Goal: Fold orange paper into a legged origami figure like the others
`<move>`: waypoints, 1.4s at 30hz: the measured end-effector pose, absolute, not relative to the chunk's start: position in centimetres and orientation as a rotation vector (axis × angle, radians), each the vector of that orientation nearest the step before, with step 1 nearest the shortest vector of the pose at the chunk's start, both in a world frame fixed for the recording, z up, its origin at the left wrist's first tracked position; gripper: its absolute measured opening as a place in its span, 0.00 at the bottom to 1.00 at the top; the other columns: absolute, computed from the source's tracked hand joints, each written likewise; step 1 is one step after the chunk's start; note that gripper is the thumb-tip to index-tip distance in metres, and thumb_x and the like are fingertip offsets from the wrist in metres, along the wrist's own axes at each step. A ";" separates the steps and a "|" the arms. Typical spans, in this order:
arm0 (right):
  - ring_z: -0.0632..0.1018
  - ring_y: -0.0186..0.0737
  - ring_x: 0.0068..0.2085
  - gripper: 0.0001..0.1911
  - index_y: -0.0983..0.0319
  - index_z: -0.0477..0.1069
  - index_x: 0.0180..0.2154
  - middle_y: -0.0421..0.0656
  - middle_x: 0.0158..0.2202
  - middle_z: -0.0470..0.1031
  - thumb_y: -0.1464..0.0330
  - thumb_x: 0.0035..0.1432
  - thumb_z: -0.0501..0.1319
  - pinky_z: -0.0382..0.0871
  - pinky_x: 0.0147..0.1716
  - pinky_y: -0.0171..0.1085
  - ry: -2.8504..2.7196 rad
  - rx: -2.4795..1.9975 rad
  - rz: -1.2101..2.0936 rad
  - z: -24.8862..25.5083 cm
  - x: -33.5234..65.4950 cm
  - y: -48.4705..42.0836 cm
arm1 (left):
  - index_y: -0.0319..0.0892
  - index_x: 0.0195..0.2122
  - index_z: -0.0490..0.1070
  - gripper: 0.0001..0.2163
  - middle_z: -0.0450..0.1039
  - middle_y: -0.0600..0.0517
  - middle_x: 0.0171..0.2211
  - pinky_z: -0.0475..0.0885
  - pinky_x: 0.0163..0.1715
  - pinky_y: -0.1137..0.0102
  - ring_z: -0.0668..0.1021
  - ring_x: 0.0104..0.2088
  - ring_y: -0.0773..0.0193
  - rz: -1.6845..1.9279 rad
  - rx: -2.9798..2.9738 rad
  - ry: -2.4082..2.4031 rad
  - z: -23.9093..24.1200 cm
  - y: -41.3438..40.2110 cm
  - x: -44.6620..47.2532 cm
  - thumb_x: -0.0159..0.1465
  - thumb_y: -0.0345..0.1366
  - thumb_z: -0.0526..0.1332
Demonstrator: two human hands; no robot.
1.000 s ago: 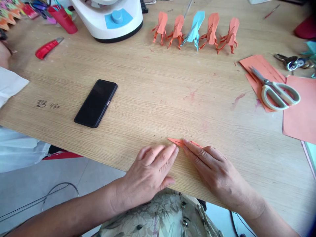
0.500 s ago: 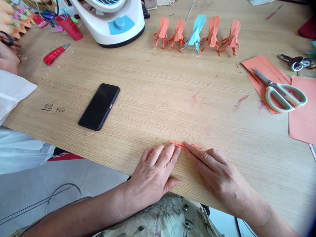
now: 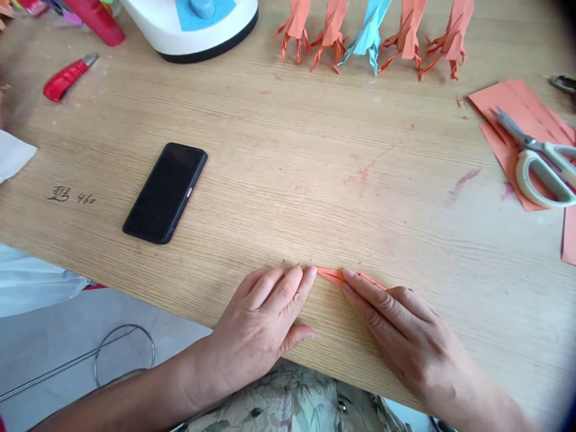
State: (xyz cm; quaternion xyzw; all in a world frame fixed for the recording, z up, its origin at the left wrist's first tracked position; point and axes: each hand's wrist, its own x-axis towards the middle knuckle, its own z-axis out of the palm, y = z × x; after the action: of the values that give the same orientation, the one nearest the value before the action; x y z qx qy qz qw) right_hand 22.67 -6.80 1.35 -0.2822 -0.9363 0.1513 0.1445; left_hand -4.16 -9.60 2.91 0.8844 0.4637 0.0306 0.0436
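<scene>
On the table (image 3: 252, 156), handwritten "460" (image 3: 86, 198), folded orange paper (image 3: 330, 275)

counter (image 3: 270, 180): wood-grained, smooth, faint sheen | folded strip (image 3: 330, 274): matt paper | folded figures (image 3: 369, 36): matt paper — sharply creased | phone (image 3: 164, 192): glossy screen, dull casing | scissors (image 3: 531, 143): metal blades, smooth plastic handles | cutter (image 3: 67, 79): glossy plastic body — metal blade | patterned garment (image 3: 265, 401): cloth

1. A wood-grain desk (image 3: 270, 150) is spanning mid-frame.
2. A red cutter (image 3: 65, 79) upper left, black phone (image 3: 165, 193) left, orange sheets (image 3: 517, 99) right and folded orange strip (image 3: 330, 274) lower centre are lying there.
3. Five paper figures (image 3: 366, 30) are standing at top.
</scene>
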 end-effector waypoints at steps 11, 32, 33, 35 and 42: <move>0.74 0.56 0.54 0.32 0.73 0.47 0.72 0.60 0.71 0.56 0.77 0.69 0.49 0.75 0.47 0.51 -2.705 -0.844 0.526 1.2 23.0 -7.3 | 0.29 0.65 0.65 0.27 0.73 0.43 0.56 0.68 0.48 0.59 0.71 0.47 0.53 -0.124 2.817 1.405 3.7 -9.3 -3.6 0.74 0.47 0.53; 0.71 0.50 0.44 0.29 0.76 0.52 0.69 0.61 0.67 0.63 0.77 0.70 0.49 0.74 0.43 0.49 -2.710 -0.813 0.398 1.6 22.1 -6.8 | 0.30 0.69 0.60 0.30 0.72 0.40 0.57 0.74 0.47 0.61 0.74 0.47 0.52 -0.455 2.885 1.486 4.2 -9.6 -1.8 0.72 0.47 0.56; 0.71 0.50 0.45 0.28 0.77 0.53 0.69 0.61 0.67 0.63 0.77 0.70 0.49 0.74 0.43 0.49 -2.714 -0.811 0.395 1.6 22.1 -6.8 | 0.30 0.68 0.62 0.29 0.73 0.41 0.57 0.74 0.46 0.62 0.74 0.47 0.53 -0.440 2.909 1.480 4.3 -9.5 -1.6 0.73 0.46 0.55; 0.71 0.50 0.45 0.27 0.78 0.56 0.68 0.62 0.67 0.64 0.77 0.69 0.49 0.73 0.43 0.49 -2.715 -0.808 0.385 1.7 22.1 -6.7 | 0.28 0.66 0.65 0.26 0.74 0.41 0.57 0.74 0.48 0.63 0.74 0.48 0.54 -0.396 2.949 1.447 4.4 -9.4 -1.5 0.74 0.44 0.55; 0.71 0.50 0.45 0.25 0.78 0.61 0.65 0.61 0.66 0.65 0.76 0.70 0.49 0.73 0.44 0.48 -2.719 -0.814 0.359 1.8 22.0 -6.7 | 0.31 0.69 0.58 0.29 0.63 0.45 0.68 0.64 0.61 0.59 0.66 0.62 0.51 -0.165 2.890 1.281 3.6 -8.9 -2.9 0.74 0.46 0.54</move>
State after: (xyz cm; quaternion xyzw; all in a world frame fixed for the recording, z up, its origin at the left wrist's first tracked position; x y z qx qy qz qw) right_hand 22.03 -6.71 1.80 -0.2818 -0.9411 0.1243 0.1397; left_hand -2.93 -8.90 3.63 0.9129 0.4047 -0.0520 -0.0118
